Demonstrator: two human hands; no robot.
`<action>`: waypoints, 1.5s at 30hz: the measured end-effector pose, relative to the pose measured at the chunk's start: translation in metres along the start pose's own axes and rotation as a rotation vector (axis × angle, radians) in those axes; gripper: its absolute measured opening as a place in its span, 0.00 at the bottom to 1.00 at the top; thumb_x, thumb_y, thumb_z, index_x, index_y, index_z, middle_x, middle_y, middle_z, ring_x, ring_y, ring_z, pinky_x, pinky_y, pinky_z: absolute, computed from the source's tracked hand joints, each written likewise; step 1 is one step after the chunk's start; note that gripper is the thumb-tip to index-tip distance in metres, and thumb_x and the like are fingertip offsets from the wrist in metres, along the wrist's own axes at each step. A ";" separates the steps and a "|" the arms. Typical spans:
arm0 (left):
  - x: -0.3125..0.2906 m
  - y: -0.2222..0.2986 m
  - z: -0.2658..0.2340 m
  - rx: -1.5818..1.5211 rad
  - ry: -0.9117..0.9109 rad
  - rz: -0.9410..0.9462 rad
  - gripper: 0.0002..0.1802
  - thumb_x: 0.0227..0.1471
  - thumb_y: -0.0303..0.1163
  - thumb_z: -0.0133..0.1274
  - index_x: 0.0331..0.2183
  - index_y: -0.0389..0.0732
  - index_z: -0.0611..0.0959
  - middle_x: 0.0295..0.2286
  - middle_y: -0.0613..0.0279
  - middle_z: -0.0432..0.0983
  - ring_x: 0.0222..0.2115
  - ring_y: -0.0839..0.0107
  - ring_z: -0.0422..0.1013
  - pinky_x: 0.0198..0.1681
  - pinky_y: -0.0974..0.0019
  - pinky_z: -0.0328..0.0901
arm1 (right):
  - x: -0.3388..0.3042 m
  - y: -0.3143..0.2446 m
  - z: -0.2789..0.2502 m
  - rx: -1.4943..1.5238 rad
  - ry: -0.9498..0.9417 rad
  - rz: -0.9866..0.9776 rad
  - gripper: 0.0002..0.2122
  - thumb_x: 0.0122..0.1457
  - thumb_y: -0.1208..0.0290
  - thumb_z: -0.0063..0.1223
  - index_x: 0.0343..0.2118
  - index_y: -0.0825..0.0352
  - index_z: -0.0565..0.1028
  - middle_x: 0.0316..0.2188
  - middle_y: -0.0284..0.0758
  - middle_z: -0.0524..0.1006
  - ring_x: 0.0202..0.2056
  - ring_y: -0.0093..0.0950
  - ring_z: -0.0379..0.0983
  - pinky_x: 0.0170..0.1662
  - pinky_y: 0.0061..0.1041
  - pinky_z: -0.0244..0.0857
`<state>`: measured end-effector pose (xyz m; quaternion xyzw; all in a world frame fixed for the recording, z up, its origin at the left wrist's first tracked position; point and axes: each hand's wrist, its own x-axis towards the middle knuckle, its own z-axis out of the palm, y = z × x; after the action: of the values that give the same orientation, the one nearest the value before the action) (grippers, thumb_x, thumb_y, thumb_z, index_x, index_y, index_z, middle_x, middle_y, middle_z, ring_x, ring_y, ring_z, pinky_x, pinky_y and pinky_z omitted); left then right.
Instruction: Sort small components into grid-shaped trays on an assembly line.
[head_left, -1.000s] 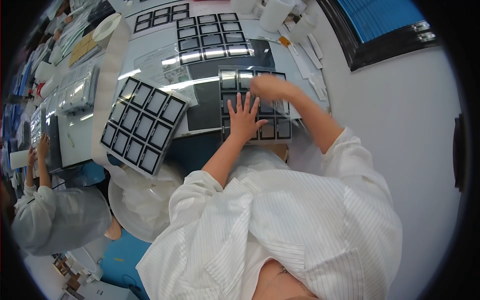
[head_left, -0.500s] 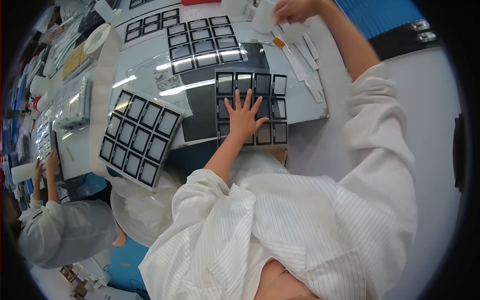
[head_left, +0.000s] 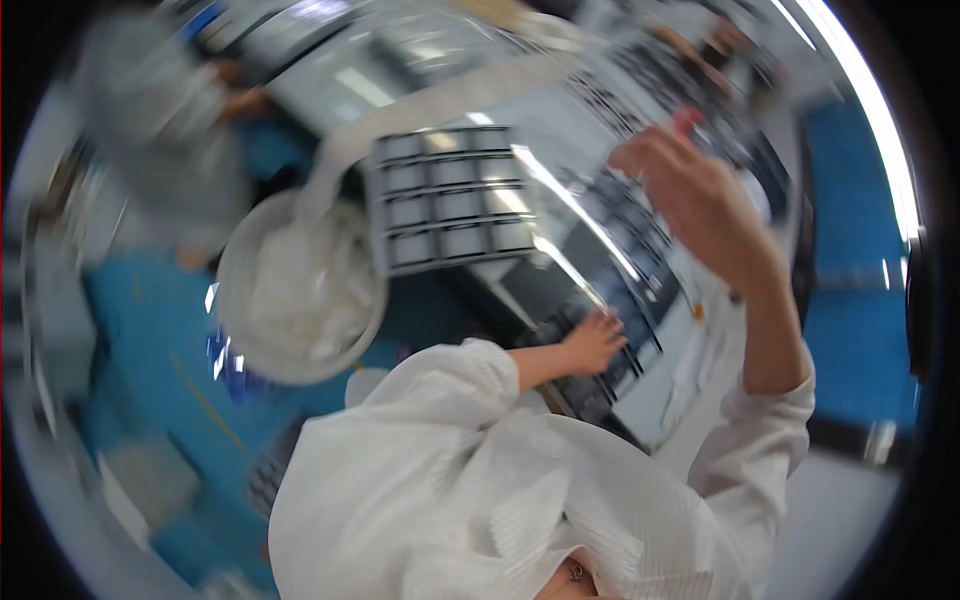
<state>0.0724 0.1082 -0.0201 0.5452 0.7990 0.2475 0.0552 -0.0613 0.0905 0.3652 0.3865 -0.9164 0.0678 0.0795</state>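
Note:
My left hand lies with its fingers apart on a dark-framed grid panel near the table's edge. That panel is blurred and partly covered by the hand. Raised over the right part of the table, my right hand is bent at the wrist. Its fingers are smeared by motion, and whether they hold anything cannot be made out. Left of my left hand, a second panel of pale windows in black frames sticks out past the table edge.
A round white bin full of pale crumpled film stands on the blue floor. A long pale strip runs across the table and down toward the bin. Another person works at the far left. White strips lie at the right.
The view has swung leftward, bringing the bin and floor into sight, and is now blurred. My right hand has come away from the white containers at the back. My left hand stays on the panel.

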 end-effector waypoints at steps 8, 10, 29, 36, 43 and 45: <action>-0.139 0.001 -0.127 -0.266 0.379 -0.137 0.11 0.50 0.34 0.48 0.31 0.37 0.79 0.34 0.52 0.73 0.43 0.57 0.67 0.46 0.54 0.61 | 0.149 -0.214 0.163 0.235 -0.041 -0.957 0.11 0.51 0.72 0.52 0.38 0.67 0.72 0.35 0.33 0.69 0.24 0.28 0.73 0.23 0.26 0.67; -0.179 -0.013 -0.127 -0.191 0.585 -0.205 0.08 0.50 0.33 0.49 0.25 0.39 0.76 0.25 0.57 0.70 0.31 0.61 0.69 0.33 0.59 0.63 | 0.177 -0.280 0.213 0.256 -0.067 -1.162 0.11 0.51 0.73 0.51 0.39 0.67 0.70 0.32 0.33 0.68 0.24 0.26 0.72 0.21 0.26 0.65; -0.347 -0.058 -0.010 -0.725 0.663 -0.824 0.09 0.44 0.33 0.51 0.27 0.38 0.81 0.30 0.47 0.77 0.35 0.48 0.72 0.40 0.53 0.65 | 0.186 -0.480 0.447 0.548 -0.829 -0.941 0.12 0.54 0.72 0.44 0.41 0.63 0.75 0.38 0.39 0.76 0.44 0.37 0.73 0.40 0.38 0.68; -0.276 -0.061 -0.028 -0.747 0.027 -0.560 0.12 0.44 0.31 0.51 0.34 0.41 0.80 0.33 0.48 0.76 0.36 0.50 0.72 0.40 0.54 0.66 | 0.034 -0.177 0.344 0.790 -0.272 -0.106 0.11 0.55 0.74 0.44 0.40 0.62 0.74 0.38 0.38 0.75 0.43 0.38 0.71 0.45 0.36 0.65; -0.177 -0.038 -0.006 -0.791 -0.362 -0.518 0.18 0.43 0.31 0.56 0.40 0.40 0.77 0.34 0.52 0.77 0.38 0.59 0.73 0.42 0.61 0.67 | -0.187 0.096 0.287 0.316 0.455 1.013 0.10 0.54 0.78 0.48 0.39 0.66 0.73 0.32 0.37 0.76 0.35 0.29 0.74 0.39 0.26 0.68; -0.152 -0.027 -0.003 -1.219 -0.298 -0.582 0.23 0.43 0.33 0.62 0.42 0.36 0.77 0.38 0.54 0.77 0.42 0.65 0.73 0.45 0.64 0.67 | -0.264 0.134 0.270 0.185 0.282 1.222 0.06 0.52 0.72 0.51 0.32 0.68 0.74 0.32 0.43 0.77 0.36 0.42 0.73 0.38 0.36 0.67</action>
<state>0.1098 -0.0373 -0.0571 0.2086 0.6150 0.5500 0.5252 -0.0012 0.3171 0.0402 -0.2135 -0.9427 0.2303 0.1127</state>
